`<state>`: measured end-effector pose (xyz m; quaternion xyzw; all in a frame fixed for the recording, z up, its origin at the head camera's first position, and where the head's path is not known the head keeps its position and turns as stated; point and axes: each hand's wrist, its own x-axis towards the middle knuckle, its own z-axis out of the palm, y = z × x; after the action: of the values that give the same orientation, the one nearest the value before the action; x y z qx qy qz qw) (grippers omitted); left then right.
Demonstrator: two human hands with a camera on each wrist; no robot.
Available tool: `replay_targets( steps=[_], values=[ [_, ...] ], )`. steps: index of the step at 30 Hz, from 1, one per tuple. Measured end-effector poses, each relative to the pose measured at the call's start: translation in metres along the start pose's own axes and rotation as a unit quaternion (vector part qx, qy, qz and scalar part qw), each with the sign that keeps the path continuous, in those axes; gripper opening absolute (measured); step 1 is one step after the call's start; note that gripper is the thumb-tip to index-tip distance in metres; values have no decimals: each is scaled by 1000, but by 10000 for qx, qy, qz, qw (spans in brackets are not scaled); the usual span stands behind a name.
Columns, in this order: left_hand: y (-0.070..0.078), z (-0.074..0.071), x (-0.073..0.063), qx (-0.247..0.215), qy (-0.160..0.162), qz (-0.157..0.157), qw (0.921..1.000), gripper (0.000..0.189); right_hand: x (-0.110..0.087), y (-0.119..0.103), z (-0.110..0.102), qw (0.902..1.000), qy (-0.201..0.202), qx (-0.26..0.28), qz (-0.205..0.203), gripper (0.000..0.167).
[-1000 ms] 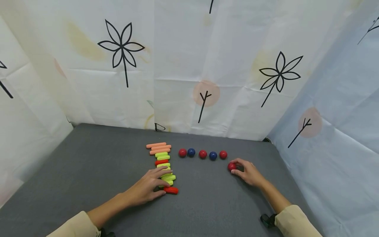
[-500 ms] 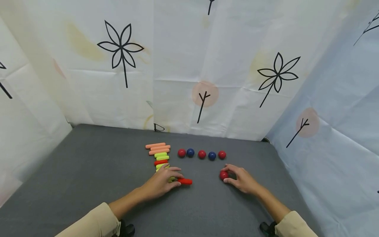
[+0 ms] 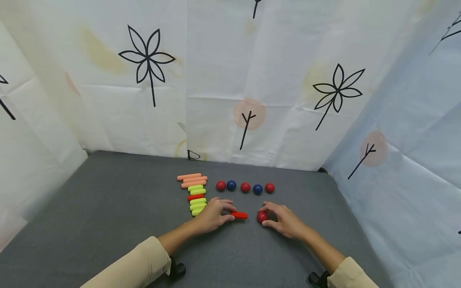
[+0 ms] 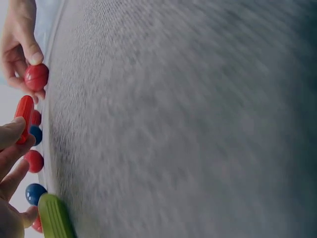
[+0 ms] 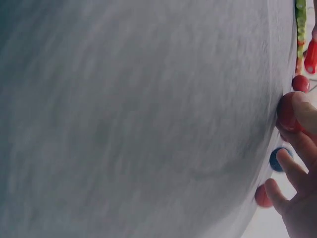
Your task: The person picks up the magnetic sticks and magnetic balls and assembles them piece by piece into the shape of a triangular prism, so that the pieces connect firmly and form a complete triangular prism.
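Note:
My left hand (image 3: 211,216) pinches one end of a short red stick (image 3: 239,215) between thumb and fingers. The left wrist view shows this stick (image 4: 25,119) raised off the table, its free end pointing toward the other hand. My right hand (image 3: 284,222) holds a glossy red ball (image 3: 262,217) by thumb and fingertips, a small gap from the stick's tip. In the right wrist view the ball (image 5: 287,113) is low over the grey surface; whether it touches is unclear. Behind the left hand runs a column of yellow-green sticks (image 3: 197,201), partly hidden by that hand.
Farther back lie a red stick (image 3: 195,197) within the column and several orange sticks (image 3: 194,180) at its far end. A row of alternating red balls (image 3: 245,187) and blue balls (image 3: 257,189) stretches to the right. A patterned white cloth (image 3: 216,80) bounds the grey table (image 3: 119,200).
My left hand has carried the red stick away from the column's near end, rightward and slightly farther back. My right hand has brought the red ball left and nearer, so the hands are closer together.

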<state>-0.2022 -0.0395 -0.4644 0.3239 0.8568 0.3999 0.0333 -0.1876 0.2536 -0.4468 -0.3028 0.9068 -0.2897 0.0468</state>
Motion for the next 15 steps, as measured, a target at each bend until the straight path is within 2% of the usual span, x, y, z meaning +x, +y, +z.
replay_targets(
  steps=[4, 8, 11, 15],
  values=[
    [3, 7, 6, 87, -52, -31, 9999, 24, 6, -6, 4, 9996, -182, 147, -148, 34],
    [6, 11, 9, 127, -85, -228, 9996, 24, 10, -10, 8, 9991, -287, 275, -159, 34],
    [6, 11, 9, 134, -117, -339, 9993, 24, 10, -11, 8, 9990, -330, 308, -50, 34],
    [4, 7, 8, -72, -150, -261, 9995, 26, 11, -11, 7, 9989, -396, 264, -45, 35]
  ],
)
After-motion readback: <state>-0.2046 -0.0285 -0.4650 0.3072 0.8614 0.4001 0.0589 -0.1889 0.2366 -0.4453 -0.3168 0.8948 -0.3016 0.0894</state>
